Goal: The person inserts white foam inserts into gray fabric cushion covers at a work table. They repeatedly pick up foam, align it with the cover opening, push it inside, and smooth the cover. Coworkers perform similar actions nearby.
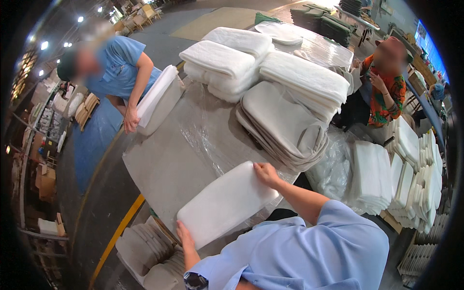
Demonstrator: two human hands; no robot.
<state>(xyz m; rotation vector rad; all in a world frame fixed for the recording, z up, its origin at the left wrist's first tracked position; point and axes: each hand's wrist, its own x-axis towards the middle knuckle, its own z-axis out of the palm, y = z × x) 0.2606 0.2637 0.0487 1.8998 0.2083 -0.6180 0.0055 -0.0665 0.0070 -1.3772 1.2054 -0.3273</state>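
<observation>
I hold a white foam cushion pad point(224, 203) in clear plastic at the near edge of the grey table point(169, 159). My left hand point(185, 237) grips its lower left corner. My right hand point(266, 173) grips its upper right corner. The pad lies tilted across the table's edge. Just beyond my right hand sits a stack of grey cushion covers point(282, 123).
Piles of white pads point(227, 60) fill the far table. A person in blue point(121, 67) holds a pad point(157, 99) at the left. A person in an orange patterned shirt point(386, 92) sits at the right. White pad stacks point(372, 176) stand to my right; grey covers point(150, 246) lie below left.
</observation>
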